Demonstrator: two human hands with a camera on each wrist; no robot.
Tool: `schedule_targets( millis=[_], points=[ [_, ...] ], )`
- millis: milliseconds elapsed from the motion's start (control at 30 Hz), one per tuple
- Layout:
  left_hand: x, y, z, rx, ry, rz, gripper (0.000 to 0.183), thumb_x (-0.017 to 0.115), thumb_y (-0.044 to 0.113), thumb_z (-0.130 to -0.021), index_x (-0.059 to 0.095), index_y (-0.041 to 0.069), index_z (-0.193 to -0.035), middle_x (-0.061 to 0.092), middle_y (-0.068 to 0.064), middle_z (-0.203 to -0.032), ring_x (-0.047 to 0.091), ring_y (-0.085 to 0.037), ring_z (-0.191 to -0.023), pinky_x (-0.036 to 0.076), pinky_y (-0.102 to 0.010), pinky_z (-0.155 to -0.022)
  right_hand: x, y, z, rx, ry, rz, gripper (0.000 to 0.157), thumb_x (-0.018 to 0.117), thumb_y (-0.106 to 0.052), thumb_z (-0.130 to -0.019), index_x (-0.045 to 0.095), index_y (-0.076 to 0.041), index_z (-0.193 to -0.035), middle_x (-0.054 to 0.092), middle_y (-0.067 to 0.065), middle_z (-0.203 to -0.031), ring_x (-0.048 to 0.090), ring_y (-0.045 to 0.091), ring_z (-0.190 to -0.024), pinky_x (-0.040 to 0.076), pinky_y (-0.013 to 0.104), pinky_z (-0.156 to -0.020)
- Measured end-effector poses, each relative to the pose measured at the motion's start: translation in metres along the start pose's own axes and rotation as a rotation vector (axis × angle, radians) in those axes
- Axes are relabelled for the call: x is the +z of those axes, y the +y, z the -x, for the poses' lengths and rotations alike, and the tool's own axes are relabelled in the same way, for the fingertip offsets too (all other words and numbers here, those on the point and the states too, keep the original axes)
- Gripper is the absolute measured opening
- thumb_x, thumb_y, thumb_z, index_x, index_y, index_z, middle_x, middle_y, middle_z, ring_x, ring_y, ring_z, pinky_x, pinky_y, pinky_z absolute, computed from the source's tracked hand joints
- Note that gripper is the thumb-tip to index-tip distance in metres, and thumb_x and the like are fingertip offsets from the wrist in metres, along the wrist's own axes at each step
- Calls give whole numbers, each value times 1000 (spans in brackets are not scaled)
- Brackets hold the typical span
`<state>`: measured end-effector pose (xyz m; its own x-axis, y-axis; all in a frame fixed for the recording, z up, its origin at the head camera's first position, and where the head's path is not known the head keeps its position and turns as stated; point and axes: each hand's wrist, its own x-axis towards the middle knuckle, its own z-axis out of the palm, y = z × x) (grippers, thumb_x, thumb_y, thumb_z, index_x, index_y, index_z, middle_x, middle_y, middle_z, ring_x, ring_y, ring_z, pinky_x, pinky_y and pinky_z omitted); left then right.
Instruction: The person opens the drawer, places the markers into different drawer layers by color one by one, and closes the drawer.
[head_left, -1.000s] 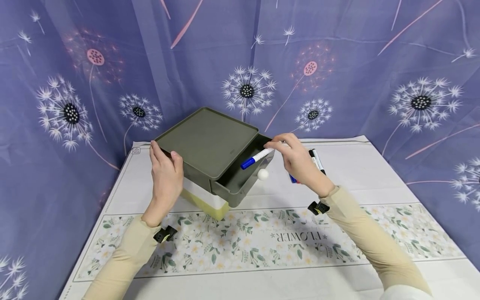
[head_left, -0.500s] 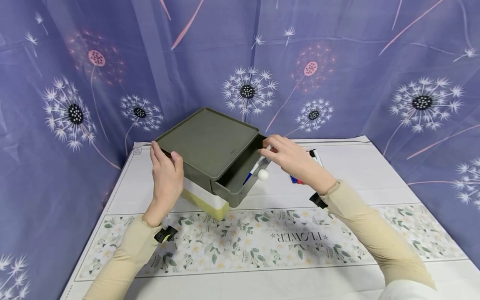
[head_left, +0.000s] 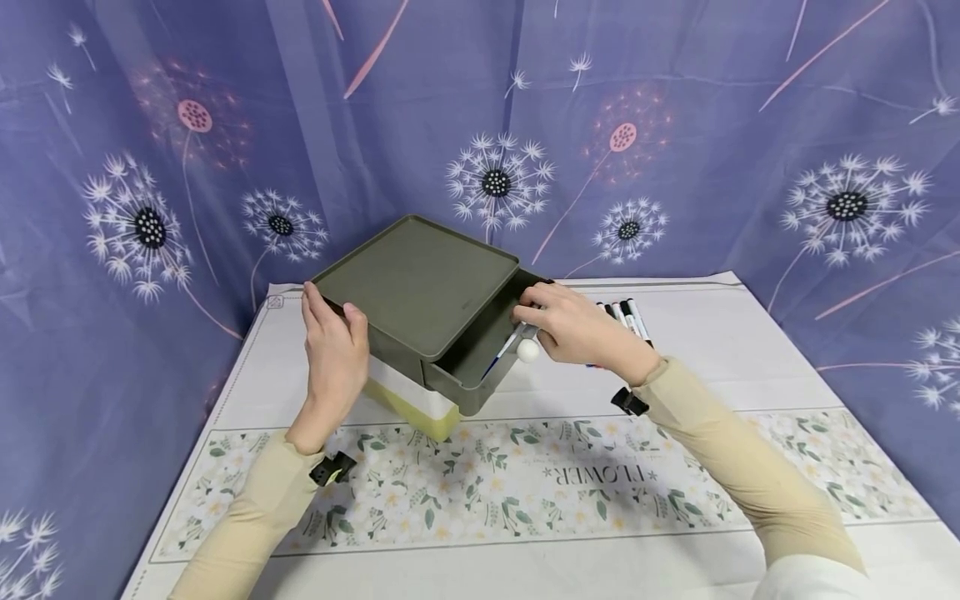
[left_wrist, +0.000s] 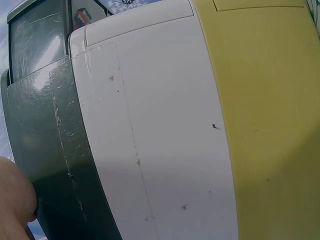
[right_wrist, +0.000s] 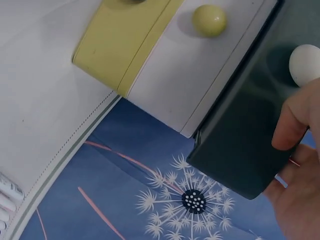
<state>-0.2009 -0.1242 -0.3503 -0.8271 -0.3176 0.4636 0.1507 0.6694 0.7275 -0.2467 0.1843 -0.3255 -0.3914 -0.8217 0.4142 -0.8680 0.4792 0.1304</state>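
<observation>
A stacked drawer box (head_left: 416,283) with a dark green top tier stands turned on the table. Its green drawer (head_left: 491,333) is pulled out. My left hand (head_left: 335,358) rests against the box's left side with fingers extended; the left wrist view shows part of it beside the green side panel (left_wrist: 40,145). At the drawer's front wall, my right hand (head_left: 573,327) pinches the upper end of a white marker with a blue cap (head_left: 500,354), which slants down into the drawer. The right wrist view shows thumb and fingers by the drawer front (right_wrist: 235,135); the marker is mostly hidden there.
A white round knob (head_left: 528,351) juts from the green drawer front. Below are a white tier (right_wrist: 175,80) with a yellow knob (right_wrist: 210,21) and a yellow-green tier (head_left: 435,423). Several markers (head_left: 633,318) lie right of the box. A purple curtain (head_left: 390,150) hangs behind.
My right hand has moved left and down to the drawer front, and the marker has tipped and sunk into the drawer. More markers show behind the hand. My left hand has stayed put.
</observation>
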Motion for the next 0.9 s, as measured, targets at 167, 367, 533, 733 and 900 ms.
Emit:
schedule_targets(
  millis=[167,367,533,733,900],
  points=[
    [-1,2,0,2,4,-1,66,30,31,-95,8,-6,-145,16,-29,-147,42,-50,-118,39,-53,-94,-3,2,-3,9,-26,-54,41,41,6,-63,64,-17,-88,56,2,-83,53,22,-85,40,39,-87],
    [-2,2,1,-12,-9,-3,66,29,31,-95,7,-5,-145,15,-28,-148,43,-50,-116,39,-53,-93,-9,1,-6,26,-100,-79,44,41,3,-60,66,-19,-88,61,-3,-81,53,17,-79,40,37,-82],
    [-2,2,2,-23,-12,-3,66,29,32,-95,6,-4,-145,15,-28,-148,44,-51,-115,39,-54,-93,-13,0,-10,46,-153,-97,41,44,2,-63,69,-17,-89,64,-3,-83,53,14,-77,41,36,-78],
    [-2,2,2,-23,-13,-4,66,29,32,-95,6,-4,-145,14,-28,-148,45,-52,-112,40,-54,-92,-15,-2,-10,74,-180,-95,40,45,1,-64,69,-15,-91,66,-2,-87,56,15,-82,41,36,-81],
    [-2,3,1,-21,-10,-1,66,29,32,-95,7,-5,-145,14,-28,-148,44,-50,-115,40,-53,-93,-13,1,-8,51,-136,-127,46,42,4,-61,68,-13,-94,65,0,-91,56,17,-87,41,37,-84]
  ],
)
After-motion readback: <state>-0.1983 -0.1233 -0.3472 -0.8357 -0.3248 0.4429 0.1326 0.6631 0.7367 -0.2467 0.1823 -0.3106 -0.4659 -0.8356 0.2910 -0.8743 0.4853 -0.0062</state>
